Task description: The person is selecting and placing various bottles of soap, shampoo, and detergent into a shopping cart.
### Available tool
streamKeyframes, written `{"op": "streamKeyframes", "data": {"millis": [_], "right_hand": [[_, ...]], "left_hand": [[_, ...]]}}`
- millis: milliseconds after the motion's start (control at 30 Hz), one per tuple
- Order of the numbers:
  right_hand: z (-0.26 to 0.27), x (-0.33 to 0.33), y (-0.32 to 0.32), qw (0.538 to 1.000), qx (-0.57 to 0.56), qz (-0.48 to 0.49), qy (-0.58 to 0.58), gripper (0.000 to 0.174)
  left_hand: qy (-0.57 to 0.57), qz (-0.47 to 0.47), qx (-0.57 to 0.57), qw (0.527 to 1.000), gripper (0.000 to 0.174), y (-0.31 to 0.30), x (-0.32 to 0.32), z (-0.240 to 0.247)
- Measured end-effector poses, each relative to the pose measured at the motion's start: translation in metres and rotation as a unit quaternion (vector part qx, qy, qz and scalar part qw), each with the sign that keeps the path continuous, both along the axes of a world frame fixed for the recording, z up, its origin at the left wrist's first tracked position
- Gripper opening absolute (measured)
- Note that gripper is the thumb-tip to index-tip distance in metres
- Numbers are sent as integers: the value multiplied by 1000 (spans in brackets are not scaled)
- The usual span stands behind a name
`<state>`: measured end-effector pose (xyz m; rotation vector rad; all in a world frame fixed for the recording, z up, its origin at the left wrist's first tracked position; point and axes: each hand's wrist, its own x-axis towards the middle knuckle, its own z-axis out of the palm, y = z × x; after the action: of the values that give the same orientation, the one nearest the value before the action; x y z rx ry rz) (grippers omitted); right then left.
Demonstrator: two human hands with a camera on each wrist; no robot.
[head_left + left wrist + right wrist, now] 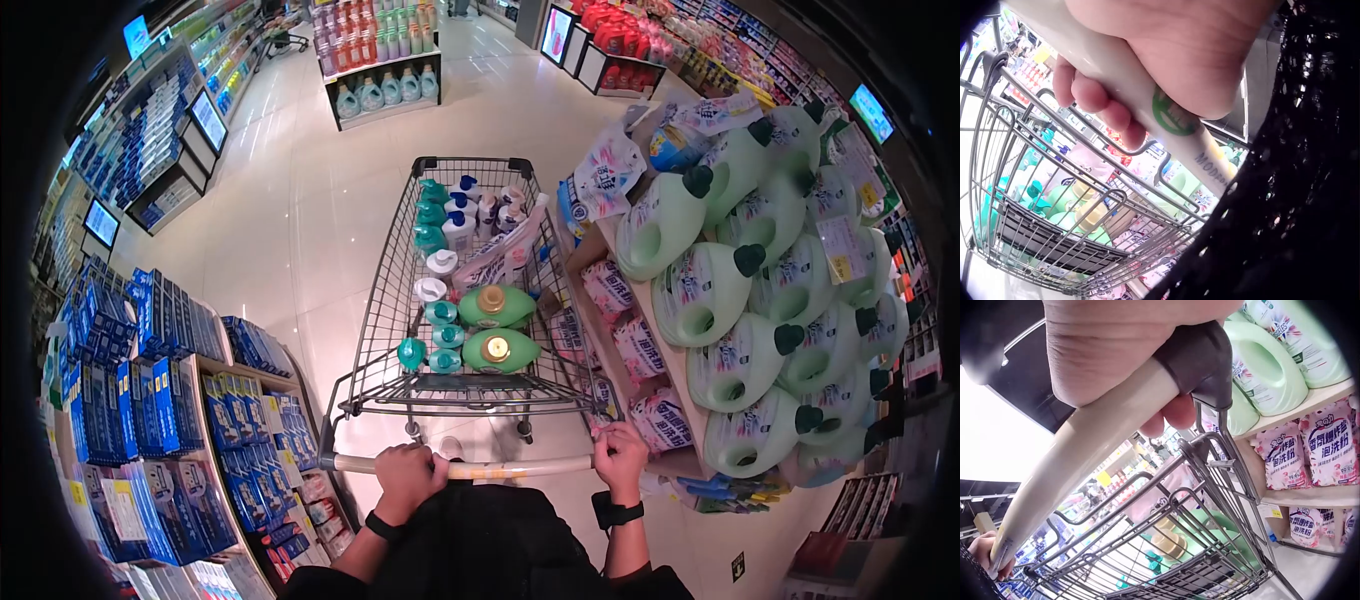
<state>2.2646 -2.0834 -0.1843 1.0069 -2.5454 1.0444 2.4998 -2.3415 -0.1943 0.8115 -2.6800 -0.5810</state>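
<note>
My left hand (408, 478) grips the pale handle (530, 467) of a wire shopping cart (472, 163), left of its middle. In the left wrist view, its fingers (1090, 95) curl round the bar near a green logo. My right hand (622, 460) holds the handle's right end; in the right wrist view, its fingertips (1179, 412) show below the bar beside a dark end fitting (1200, 359). The cart carries two large green jugs (510, 349), several teal bottles (430, 238), white pump bottles (461, 228) and a pinkish-white bag (500, 255).
Close on the right stands a shelf with stacked pale green detergent jugs (700, 290) above pink-and-white powder bags (632, 350). Blue boxes (165, 400) fill a shelf at the left. Ahead are tiled floor (290, 220) and a bottle display (385, 93).
</note>
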Motion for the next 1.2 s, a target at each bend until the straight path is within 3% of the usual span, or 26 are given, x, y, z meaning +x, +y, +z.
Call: {"op": "streamKeyframes", "data": {"millis": [133,433,733,933,1200], "right_hand": [[-1,-13,-24,999,-5,-35,-24,20],[-7,-56,-79,999,-11,-45,-5,18],[-8,-83,-128,998,3,-56,-13,18],[-11,-92,-156,998,-16,-52,-12,21],[2,-94,-202,998,-10,-64,-14,20]], "left_hand": [[41,-6,-55,998,22,-25,-21,-9],[85,12,-57,995,22,-83,-73,-11],[32,-14,-91,995,23,-143,-106,-15],[11,-27,-32,999,24,-181,-121,-9],[4,-62,-51,997,22,-239,-138,-11]]}}
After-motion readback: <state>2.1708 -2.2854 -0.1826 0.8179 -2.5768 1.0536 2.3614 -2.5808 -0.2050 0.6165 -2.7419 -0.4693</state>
